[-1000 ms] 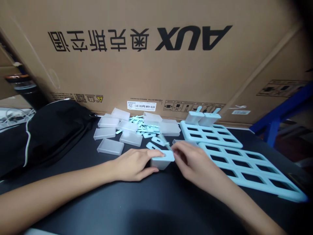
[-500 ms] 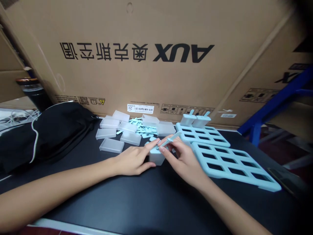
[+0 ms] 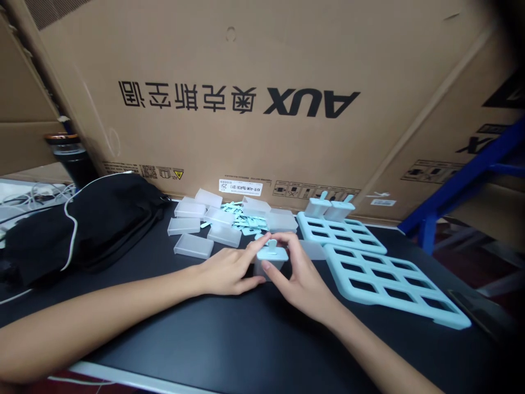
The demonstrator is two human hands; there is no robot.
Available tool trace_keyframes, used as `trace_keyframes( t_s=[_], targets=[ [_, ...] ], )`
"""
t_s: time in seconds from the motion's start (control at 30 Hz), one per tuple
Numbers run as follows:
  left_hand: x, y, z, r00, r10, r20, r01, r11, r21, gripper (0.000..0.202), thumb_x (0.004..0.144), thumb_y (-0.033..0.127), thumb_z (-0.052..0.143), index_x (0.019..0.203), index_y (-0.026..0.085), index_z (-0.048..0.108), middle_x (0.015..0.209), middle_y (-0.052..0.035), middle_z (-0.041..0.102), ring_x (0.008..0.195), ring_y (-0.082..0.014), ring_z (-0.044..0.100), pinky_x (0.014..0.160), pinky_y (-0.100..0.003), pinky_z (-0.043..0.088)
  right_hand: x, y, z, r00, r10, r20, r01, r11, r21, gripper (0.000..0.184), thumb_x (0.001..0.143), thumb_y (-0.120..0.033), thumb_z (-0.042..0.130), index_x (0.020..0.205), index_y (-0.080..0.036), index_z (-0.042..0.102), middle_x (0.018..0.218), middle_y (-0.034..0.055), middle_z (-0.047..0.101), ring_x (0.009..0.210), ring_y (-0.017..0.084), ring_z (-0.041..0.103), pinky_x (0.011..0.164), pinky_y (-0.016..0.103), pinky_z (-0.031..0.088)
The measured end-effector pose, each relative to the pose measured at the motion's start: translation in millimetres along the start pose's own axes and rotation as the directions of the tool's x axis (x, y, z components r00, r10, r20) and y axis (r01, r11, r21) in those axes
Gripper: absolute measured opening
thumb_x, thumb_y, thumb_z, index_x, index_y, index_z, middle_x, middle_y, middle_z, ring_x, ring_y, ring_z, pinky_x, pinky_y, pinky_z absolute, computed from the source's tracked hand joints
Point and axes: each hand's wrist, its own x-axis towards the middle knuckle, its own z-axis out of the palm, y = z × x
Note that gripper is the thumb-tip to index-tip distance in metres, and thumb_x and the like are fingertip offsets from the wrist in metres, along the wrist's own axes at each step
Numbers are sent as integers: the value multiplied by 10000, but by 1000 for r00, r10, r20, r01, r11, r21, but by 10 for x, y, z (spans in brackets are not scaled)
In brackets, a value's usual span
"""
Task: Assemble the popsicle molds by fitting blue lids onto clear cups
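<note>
A small frosted mould cup with a pale blue lid and stick point(image 3: 270, 260) stands on the black table point(image 3: 254, 339). My left hand point(image 3: 229, 269) holds its left side, fingers curled round it. My right hand point(image 3: 296, 274) grips its right side, with fingertips pressing on the lid. Behind them lies a heap of frosted cups point(image 3: 192, 245) and pale blue sticks and lids point(image 3: 241, 219). Two pale blue slotted racks point(image 3: 389, 279) lie to the right; the far rack point(image 3: 340, 232) carries two finished moulds point(image 3: 330, 208).
A large cardboard box point(image 3: 262, 98) stands along the table's back edge. A black bag point(image 3: 90, 219) lies at the left, with a dark bottle point(image 3: 71, 158) behind it. A blue metal frame point(image 3: 459, 191) is at the right.
My right hand brought the blue stick down into the lid. Both hands now press on the capped cup. The camera has tilted up a little.
</note>
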Motion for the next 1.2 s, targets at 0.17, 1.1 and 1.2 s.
trace_keyframes(
  t_s=[0.17, 1.1, 1.2],
  targets=[
    [-30, -41, 80, 996, 62, -67, -54, 993, 106, 621, 898, 428, 478, 1395, 183, 196, 867, -32, 670, 641, -221, 668, 590, -304, 489, -26, 24, 18, 969, -233, -88, 223, 969, -111, 675, 833, -207, 593, 1386, -250, 210, 1221, 125, 448, 1125, 249, 502, 922, 459, 476],
    [82, 118, 7, 970, 171, -172, -157, 983, 91, 162, 931, 320, 457, 953, 178, 531, 1016, -75, 673, 987, -195, 631, 850, -329, 502, 77, 381, -1319, 954, -191, -229, 27, 820, -572, 202, 924, -315, 438, 1103, -221, 453, 1051, 127, 545, 999, 260, 539, 880, 411, 428],
    [316, 211, 121, 981, 137, -139, -110, 976, 186, 332, 936, 445, 459, 1084, 165, 559, 1279, -116, 579, 1223, -256, 507, 1012, -411, 424, 187, 843, -1723, 929, -50, -366, -220, 721, -657, 219, 931, -327, 417, 1097, -190, 453, 1075, 165, 532, 1093, 280, 488, 961, 401, 379]
  ],
)
